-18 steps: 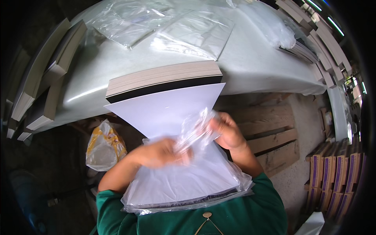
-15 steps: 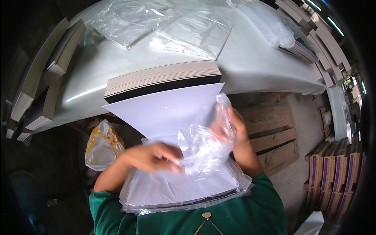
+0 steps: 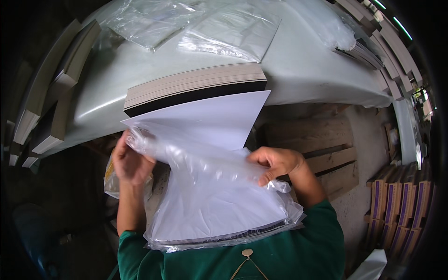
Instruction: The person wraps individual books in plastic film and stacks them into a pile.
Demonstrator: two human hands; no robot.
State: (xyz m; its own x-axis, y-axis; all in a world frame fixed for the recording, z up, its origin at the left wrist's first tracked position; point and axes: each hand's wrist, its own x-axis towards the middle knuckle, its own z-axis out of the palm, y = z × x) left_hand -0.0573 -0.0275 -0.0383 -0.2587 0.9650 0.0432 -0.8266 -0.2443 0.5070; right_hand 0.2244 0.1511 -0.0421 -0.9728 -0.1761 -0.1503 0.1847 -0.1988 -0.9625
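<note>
A clear plastic bag (image 3: 186,163) is drawn over the near part of a stack of large white sheets, and dark edges show through at its near end against my green shirt. The far part of the white sheet (image 3: 205,119) sticks out of the bag's mouth, up to the table edge. My left hand (image 3: 133,163), slightly blurred, is closed on the bag's bunched rim at the sheet's left side. At the right side, my right hand (image 3: 280,164) pinches the same bag near its rim, thumb toward me.
A thick stack of grey boards (image 3: 196,86) stands at the table's front edge. Flat clear bags (image 3: 228,35) lie on the plastic-covered table (image 3: 298,79). Board stacks (image 3: 56,84) line the left, cartons (image 3: 399,205) the right. Below are a wooden pallet (image 3: 312,135) and a yellow-and-clear bag (image 3: 111,179).
My left hand has moved up and left, to the sheet's far left corner. My right hand has come down toward me. The crumpled plastic is now spread across the sheet's width.
</note>
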